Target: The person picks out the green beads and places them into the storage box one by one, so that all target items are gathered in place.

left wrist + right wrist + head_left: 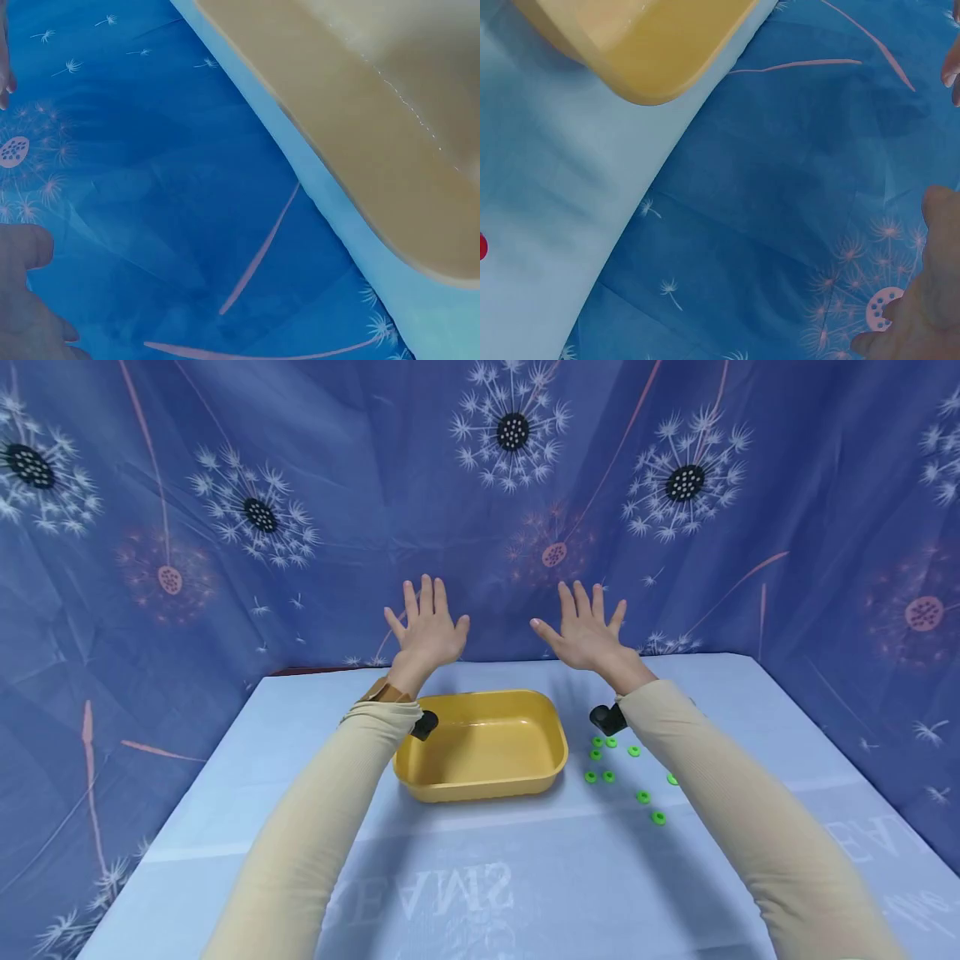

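Both hands are raised above the far edge of the table, palms away from the head camera and fingers spread. My left hand holds nothing and hovers past the back left part of a yellow plastic tub. Farther right, my right hand is likewise bare, its thumb pointing toward the left hand. In the wrist views, parts of the left hand and the right hand show at the frame edges. Several small green ring-like pieces lie scattered to the right of the tub, some beside the right forearm.
A pale blue cloth with faint lettering covers the table. Behind and at the sides hangs a dark blue dandelion-print curtain. Each wrist carries a small black camera. A red piece peeks in at the right wrist view's left edge.
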The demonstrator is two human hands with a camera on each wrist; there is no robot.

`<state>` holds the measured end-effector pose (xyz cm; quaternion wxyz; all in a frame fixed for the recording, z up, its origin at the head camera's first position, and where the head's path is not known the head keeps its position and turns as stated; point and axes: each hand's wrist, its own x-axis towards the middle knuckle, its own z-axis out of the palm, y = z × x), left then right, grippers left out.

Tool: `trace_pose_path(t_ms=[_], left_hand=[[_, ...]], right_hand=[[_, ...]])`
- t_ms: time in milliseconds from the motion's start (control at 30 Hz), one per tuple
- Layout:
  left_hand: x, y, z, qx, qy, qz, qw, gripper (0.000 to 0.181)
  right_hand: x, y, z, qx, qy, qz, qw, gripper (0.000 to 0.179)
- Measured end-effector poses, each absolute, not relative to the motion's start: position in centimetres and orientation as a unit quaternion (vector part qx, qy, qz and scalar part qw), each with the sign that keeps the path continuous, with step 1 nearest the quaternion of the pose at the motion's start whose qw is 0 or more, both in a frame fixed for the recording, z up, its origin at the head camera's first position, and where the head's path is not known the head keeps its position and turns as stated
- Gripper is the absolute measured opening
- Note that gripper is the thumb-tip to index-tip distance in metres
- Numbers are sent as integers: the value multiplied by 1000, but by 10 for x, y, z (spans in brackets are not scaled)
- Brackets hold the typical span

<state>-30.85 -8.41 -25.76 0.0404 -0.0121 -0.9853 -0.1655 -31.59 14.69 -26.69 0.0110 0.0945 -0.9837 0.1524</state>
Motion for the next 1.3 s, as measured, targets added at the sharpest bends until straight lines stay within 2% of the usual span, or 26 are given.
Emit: trace_pose_path(t_ms=[900,1300], left_hand=[[-317,-76,-263,-15,-987,-156,24,74],[-291,-137,-221,-32,-950,-310,5,74]], right_hand=[[-319,153,-273,91,-985,144,-4,85],[-313,172,-263,79,-972,219,9,86]])
